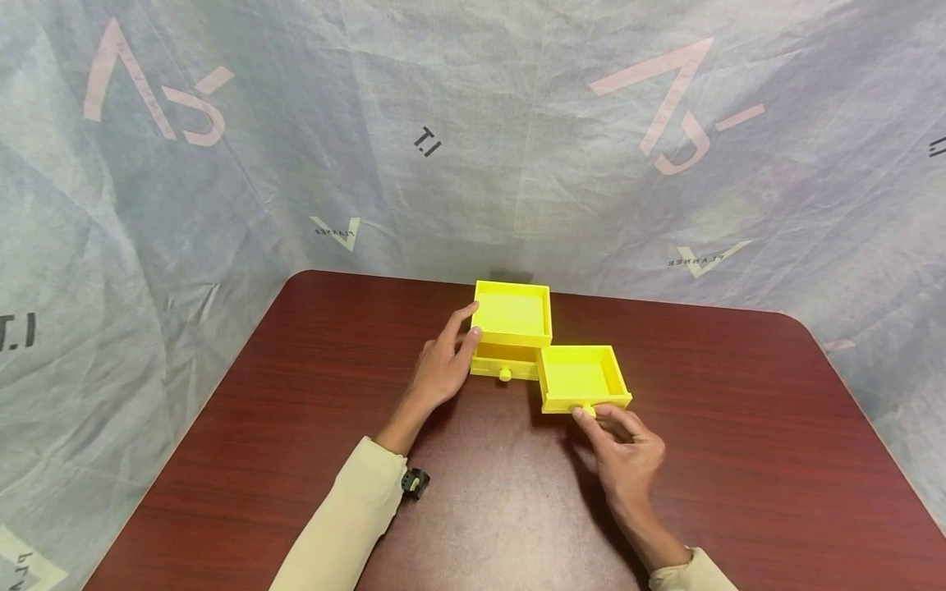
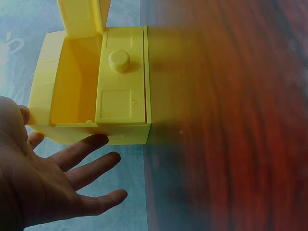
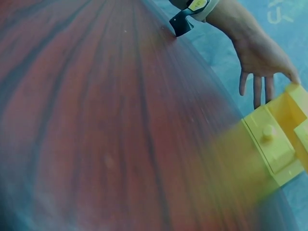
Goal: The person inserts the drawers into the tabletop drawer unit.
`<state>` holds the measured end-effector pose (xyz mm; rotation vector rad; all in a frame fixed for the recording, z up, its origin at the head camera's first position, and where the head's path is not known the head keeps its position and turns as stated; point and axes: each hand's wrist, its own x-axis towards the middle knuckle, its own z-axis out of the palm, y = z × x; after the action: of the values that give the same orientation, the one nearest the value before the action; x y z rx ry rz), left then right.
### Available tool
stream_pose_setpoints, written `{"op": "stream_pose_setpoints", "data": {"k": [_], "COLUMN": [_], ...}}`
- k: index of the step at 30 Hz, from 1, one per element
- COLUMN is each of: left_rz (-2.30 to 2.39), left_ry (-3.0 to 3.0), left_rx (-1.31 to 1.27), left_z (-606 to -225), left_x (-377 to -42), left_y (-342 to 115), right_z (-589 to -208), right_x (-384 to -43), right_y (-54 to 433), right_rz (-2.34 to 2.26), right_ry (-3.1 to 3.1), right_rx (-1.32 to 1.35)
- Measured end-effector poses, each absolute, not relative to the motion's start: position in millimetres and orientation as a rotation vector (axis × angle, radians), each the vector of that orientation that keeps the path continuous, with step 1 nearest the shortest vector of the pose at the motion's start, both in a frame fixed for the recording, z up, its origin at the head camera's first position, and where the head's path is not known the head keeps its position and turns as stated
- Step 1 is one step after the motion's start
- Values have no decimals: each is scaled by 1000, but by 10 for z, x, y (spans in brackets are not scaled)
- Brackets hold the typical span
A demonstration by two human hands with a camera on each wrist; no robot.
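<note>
A small yellow drawer cabinet [image 1: 512, 310] with a recessed top stands near the table's far edge. Its upper slot gapes, while the lower drawer [image 2: 120, 103], with a round knob [image 2: 119, 60], sits in place. My left hand [image 1: 441, 368] touches the cabinet's left side, its fingers spread and fairly straight in the left wrist view. To the right of the cabinet, my right hand [image 1: 626, 451] pinches the knob of a pulled-out yellow drawer [image 1: 580, 371], tray side up, with nothing inside. That drawer's back left corner overlaps the cabinet's front right corner in the head view.
A dark red wooden table [image 1: 310, 394] with rounded corners lies beneath. Behind and beside it hangs a grey printed cloth [image 1: 473, 164]. A black device [image 1: 415, 483] is strapped at my left wrist, by the sleeve cuff.
</note>
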<state>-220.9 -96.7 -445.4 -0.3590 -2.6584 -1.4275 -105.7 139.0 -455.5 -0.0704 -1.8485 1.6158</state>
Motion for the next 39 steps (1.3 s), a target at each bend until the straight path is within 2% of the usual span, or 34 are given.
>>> {"op": "stream_pose_setpoints", "data": {"k": [25,39], "left_rz": [-1455,-1431], "left_ry": [-2658,-2661], "left_rx": [-362,-356], "left_z": [-4460,-4455], "left_x": [-2214,-2205], "left_y": [-973,-974], "right_z": [-4550,-4509], "right_x": [-1064,-1046], "right_y": [1269,1144], "right_rz": [1683,1643], "right_ry": [-1872,-1912], "right_rx": [-47,-120]}}
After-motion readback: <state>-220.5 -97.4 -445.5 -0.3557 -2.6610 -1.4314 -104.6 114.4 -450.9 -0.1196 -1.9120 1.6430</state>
